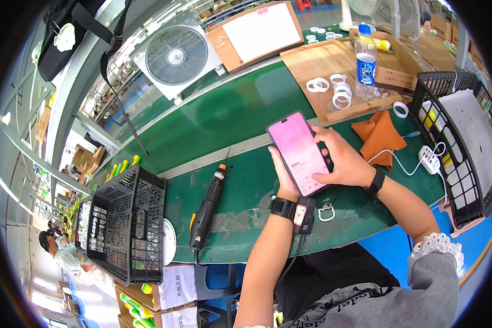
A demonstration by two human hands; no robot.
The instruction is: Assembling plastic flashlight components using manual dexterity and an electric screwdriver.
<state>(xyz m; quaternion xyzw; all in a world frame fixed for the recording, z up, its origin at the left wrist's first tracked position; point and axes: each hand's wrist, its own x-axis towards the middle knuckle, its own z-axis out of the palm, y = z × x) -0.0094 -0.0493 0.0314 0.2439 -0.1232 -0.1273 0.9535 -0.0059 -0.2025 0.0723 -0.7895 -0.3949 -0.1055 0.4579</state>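
A smartphone with a lit pink screen is held upright over the green worktable. My left hand cradles it from the left and below. On its right side, my right hand grips the edge with the fingers, the thumb at the lower part of the screen. Both wrists wear black bands. A black electric screwdriver lies on the table to the left of my hands. Below the phone, near my left wrist, are a small black box with a cable and a metal ring-shaped piece.
Black plastic crates stand at left and right. An orange cloth and a white power strip lie at right. Behind are white rings, a plastic bottle and a fan. A person is far left.
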